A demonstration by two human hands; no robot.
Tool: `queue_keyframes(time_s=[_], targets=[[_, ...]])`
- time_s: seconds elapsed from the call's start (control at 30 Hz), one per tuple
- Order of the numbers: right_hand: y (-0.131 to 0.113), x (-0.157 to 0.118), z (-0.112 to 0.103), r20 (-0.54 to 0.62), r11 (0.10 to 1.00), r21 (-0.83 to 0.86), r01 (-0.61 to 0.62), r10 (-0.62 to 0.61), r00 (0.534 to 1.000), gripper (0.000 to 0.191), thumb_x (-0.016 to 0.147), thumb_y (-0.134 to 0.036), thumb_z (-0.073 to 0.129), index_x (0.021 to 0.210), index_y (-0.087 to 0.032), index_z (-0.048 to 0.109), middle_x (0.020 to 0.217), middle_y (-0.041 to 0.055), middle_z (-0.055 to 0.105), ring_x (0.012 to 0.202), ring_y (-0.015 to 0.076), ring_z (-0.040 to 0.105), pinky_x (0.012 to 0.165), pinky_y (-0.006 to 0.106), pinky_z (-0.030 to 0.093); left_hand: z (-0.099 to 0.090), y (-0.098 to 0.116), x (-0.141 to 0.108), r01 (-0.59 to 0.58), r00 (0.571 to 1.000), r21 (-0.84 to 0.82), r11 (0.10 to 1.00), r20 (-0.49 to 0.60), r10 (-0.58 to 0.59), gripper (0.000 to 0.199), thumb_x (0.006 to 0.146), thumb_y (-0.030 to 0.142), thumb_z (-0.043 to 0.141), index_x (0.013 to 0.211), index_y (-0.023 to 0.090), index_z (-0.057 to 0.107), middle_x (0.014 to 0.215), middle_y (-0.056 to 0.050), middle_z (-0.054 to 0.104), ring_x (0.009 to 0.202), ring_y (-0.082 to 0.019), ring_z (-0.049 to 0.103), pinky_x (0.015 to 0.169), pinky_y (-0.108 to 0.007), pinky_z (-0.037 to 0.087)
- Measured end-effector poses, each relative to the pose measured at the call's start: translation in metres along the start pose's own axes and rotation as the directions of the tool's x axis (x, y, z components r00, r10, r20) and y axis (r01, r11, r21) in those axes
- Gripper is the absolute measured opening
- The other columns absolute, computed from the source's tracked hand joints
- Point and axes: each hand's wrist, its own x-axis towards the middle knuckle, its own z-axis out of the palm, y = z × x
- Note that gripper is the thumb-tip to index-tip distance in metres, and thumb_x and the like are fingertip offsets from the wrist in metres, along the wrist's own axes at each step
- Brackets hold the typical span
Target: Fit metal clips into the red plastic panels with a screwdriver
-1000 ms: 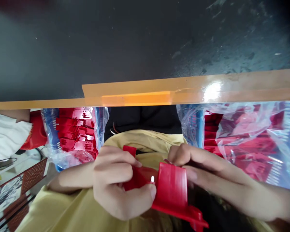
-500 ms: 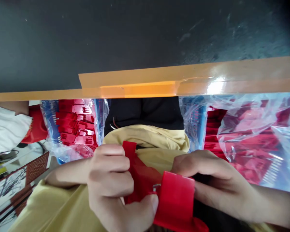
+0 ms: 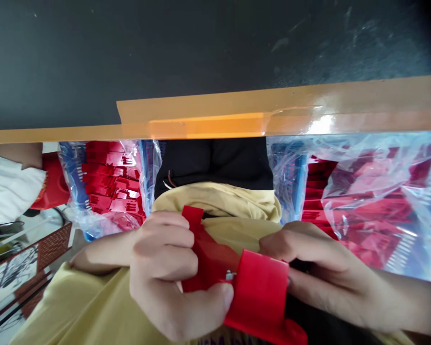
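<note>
The left hand [image 3: 161,268] was closed in a narrow, firm grip around a red plastic part [image 3: 210,258], with its fingers curled over the part and the thumb pressing from below. A small metal pin [image 3: 230,275] showed just beside the tip of this thumb, but it was too small to tell its exact form. The right hand [image 3: 326,273] held the wide flat panel [image 3: 262,287] of the same part, and its fingers were touching the panel's edge, so this grip was also closed, not wide. The part was between the two hands, in front of the person's body and above a yellow cloth [image 3: 215,199], which looked like a shirt.

Behind the hands was a black tabletop [image 3: 201,52] with an orange tape [image 3: 208,120] along its edge. Under this edge, two blue crates stood at both sides of a black fabric [image 3: 211,160]. The left crate [image 3: 70,167] and the right crate [image 3: 289,182] were wrapped in clear plastic bags, and many red parts [image 3: 111,182] were stacked inside them. A white cloth [image 3: 7,191] lay at the far left of the view
</note>
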Motion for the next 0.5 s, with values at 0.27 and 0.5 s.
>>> queue_keyframes(time_s=[0.27,0.5], targets=[[0.0,-0.012,0.015,-0.058,0.995,-0.046,-0.093,0.09,0.994,0.038,0.102,-0.047,0.039,0.077,-0.022,0.054,0.064,0.0018,0.059,0.063,0.0129,0.059,0.054,0.023,0.041,0.015,-0.004,0.008,-0.1,0.984,-0.059,0.993,-0.155,0.089,0.03,0.05,0.007,0.052,0.047,0.019,0.025,0.038,0.006,0.027,0.036,-0.01,0.021,0.036,-0.027,0.025],[-0.002,-0.013,0.017,-0.073,0.996,-0.033,-0.087,0.085,0.994,0.035,0.102,-0.042,0.04,0.079,-0.022,0.056,0.067,0.0013,0.058,0.064,0.0118,0.057,0.058,0.021,0.043,0.043,0.016,0.008,0.177,0.85,-0.104,0.979,-0.485,-0.206,0.037,0.06,0.012,0.051,0.051,0.018,0.016,0.041,0.006,0.012,0.039,-0.01,0.011,0.041,-0.031,0.022]])
